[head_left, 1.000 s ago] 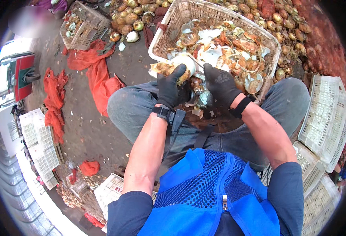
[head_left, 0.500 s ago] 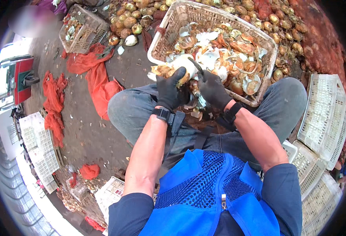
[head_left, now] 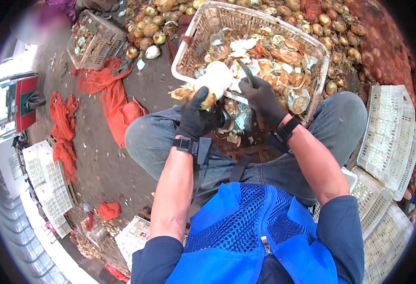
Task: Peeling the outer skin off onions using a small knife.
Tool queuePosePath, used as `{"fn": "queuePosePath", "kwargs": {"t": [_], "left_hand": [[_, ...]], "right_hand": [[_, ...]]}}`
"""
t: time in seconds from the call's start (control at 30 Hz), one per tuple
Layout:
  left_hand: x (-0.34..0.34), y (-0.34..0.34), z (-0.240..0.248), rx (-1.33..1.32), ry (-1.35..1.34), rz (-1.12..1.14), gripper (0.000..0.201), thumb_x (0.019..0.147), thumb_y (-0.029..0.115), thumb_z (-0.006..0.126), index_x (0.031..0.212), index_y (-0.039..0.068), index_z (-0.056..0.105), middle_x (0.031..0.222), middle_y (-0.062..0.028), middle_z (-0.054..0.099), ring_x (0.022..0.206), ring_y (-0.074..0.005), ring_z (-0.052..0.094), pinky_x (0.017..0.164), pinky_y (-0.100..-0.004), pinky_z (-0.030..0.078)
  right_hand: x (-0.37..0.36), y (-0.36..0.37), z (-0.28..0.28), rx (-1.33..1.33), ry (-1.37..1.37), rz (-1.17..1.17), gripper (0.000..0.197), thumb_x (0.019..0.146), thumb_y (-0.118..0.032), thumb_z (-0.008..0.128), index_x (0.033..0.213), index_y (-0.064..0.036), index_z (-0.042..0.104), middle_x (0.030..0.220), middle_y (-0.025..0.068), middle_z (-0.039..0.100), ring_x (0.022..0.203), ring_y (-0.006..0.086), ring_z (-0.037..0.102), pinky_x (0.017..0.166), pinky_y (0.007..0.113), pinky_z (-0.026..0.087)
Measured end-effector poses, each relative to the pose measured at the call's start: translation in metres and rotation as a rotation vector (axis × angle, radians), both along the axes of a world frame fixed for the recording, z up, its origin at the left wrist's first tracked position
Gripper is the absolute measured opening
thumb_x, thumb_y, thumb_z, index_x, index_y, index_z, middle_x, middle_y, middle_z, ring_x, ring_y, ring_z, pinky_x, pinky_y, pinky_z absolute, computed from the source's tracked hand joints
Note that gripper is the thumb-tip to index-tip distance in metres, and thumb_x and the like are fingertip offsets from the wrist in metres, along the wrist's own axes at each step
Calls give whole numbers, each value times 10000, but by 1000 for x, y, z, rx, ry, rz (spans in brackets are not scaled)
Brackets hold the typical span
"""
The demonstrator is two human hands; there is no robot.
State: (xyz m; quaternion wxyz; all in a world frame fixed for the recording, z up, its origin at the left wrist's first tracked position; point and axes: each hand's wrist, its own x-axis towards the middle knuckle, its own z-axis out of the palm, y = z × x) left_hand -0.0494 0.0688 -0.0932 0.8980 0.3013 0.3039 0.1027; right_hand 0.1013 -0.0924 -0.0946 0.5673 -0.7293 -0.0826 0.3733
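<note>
My left hand [head_left: 197,117], in a dark glove, is closed round a partly peeled onion [head_left: 218,75]. The onion's upper side is bare and white, while brown skin [head_left: 182,93] hangs off its left and lower side. To the right, my gloved right hand [head_left: 265,103] grips a small knife [head_left: 246,73]; its dark blade points up and left, apart from the onion. Both hands are over the near edge of a dirty white plastic crate [head_left: 322,90], which holds a heap of onion peels [head_left: 281,59]. The knife's handle is hidden in my fingers.
Unpeeled onions [head_left: 151,29] lie piled behind the crate. A smaller crate [head_left: 115,40] with scraps stands at the far left. Red mesh sacks [head_left: 114,106] lie on the floor. White crates [head_left: 390,128] are at the right. My bent knees [head_left: 144,132] flank the work.
The knife and my right hand have drawn away from the onion to the right. More of the onion's white side shows. My left hand has shifted slightly left.
</note>
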Motion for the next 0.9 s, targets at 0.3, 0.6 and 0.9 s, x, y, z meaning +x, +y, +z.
{"fn": "queuePosePath", "kwargs": {"t": [0.3, 0.6, 0.9], "left_hand": [[-9, 2, 17, -98, -45, -1, 482, 997, 275, 620, 1372, -20, 551, 1326, -123, 634, 1200, -256, 623, 1041, -415, 498], [-12, 8, 14, -139, 53, 43, 553, 992, 282, 615, 1425, -37, 485, 1337, -176, 632, 1195, -316, 643, 1053, -456, 510], [-11, 5, 33, -190, -316, -16, 709, 999, 390, 530, 1543, -22, 336, 1541, -229, 446, 1387, -391, 482, 1165, -528, 405]], "right_hand": [[20, 51, -29, -65, -348, 277, 411, 837, -327, 644, 925, 71, 694, 878, 303, 695, 841, 436, 690, 764, 485, 521], [24, 49, 9, -93, -222, 226, 336, 838, -273, 617, 870, 57, 671, 706, 231, 661, 705, 333, 677, 708, 459, 512], [53, 27, 57, 10, 14, 119, 246, 907, -221, 613, 930, 19, 662, 661, 40, 589, 514, 134, 542, 453, 322, 430]]}}
